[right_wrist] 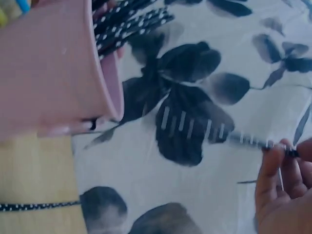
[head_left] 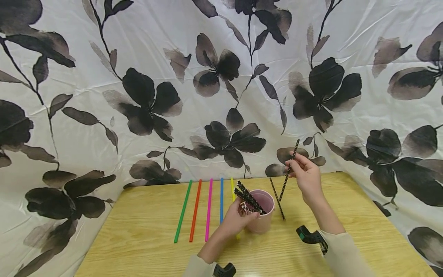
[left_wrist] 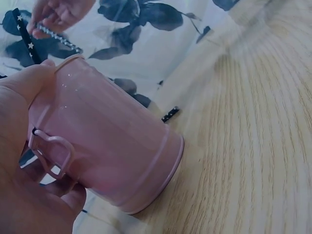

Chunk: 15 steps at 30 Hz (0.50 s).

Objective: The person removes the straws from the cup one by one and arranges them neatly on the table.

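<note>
A small pink pail (head_left: 260,226) with a side handle stands on the table, holding a bunch of black straws (head_left: 247,197) with white dots and stars. My left hand (head_left: 232,220) grips it at the rim, with the thumb along the near side; the left wrist view shows fingers by the pail's handle (left_wrist: 56,151). To the pail's right and higher up, my right hand (head_left: 307,180) pinches one black patterned straw (head_left: 285,180), blurred in the right wrist view. Another black patterned straw (head_left: 278,199) lies on the table beside the pail, below the held one.
Left of the pail, several plain straws lie side by side: green (head_left: 182,211), red (head_left: 195,211), pink (head_left: 209,211), blue (head_left: 222,200) and yellow (head_left: 233,188), partly hidden by my left hand. A flowered cloth (head_left: 221,96) hangs behind the wooden table (head_left: 138,231).
</note>
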Tool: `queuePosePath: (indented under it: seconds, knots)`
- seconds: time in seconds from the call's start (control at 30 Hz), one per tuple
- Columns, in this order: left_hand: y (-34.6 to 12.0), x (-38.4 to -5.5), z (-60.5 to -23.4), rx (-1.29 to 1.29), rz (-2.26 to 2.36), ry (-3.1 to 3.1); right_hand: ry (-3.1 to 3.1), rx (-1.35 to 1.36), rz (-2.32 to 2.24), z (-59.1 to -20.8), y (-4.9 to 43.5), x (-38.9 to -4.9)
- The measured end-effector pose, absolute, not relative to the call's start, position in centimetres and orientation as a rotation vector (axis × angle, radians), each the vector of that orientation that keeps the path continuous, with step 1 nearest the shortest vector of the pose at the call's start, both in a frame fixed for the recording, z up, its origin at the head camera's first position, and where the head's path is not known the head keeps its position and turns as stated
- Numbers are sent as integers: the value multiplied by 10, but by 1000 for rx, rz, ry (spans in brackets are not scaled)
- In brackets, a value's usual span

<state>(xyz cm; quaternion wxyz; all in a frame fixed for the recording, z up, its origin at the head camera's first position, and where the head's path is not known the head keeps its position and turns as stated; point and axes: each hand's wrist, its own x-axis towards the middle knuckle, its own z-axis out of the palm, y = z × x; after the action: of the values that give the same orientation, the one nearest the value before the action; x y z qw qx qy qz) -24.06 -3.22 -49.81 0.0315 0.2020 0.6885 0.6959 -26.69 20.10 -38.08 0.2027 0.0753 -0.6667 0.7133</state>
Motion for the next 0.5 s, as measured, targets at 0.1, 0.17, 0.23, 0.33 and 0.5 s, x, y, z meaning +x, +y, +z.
queuePosePath:
  seconds: [0.1, 0.17, 0.23, 0.33, 0.5]
  knots:
    - [-33, -242, -497, 635, 2144, 2128, -1989, 187, 1909, -384, 205, -277]
    - [-33, -243, -496, 626, 2133, 2138, -2063, 173, 1863, -389, 209, -283]
    - [-32, -244, -497, 625, 2125, 2142, -2135, 170, 1828, -396, 213, -289]
    - [-32, -244, -499, 632, 2113, 2149, -2220, 176, 1793, -410, 217, -298]
    - [-33, -241, -500, 677, 2120, 2130, -2280, 147, 1768, -438, 224, -312]
